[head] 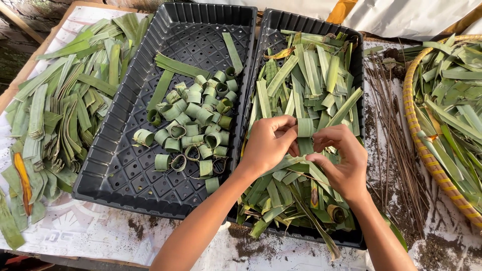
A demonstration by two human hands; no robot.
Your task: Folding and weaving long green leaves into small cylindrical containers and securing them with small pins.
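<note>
Both my hands meet over the right black tray (359, 55). My left hand (268, 143) and my right hand (341, 158) together hold a green leaf strip (305, 131) bent into a loop between the fingertips. Beneath them the tray is filled with loose flat leaf strips (306, 75). The left black tray (125, 165) holds several small rolled leaf rings (196, 125) heaped toward its right side, plus a few long flat strips.
Folded green leaves (60, 100) pile up on the paper-covered table at left. Thin brown sticks (396, 125) lie right of the trays. A woven basket (416, 130) with more leaves sits at the far right. Soil is scattered on the table's near edge.
</note>
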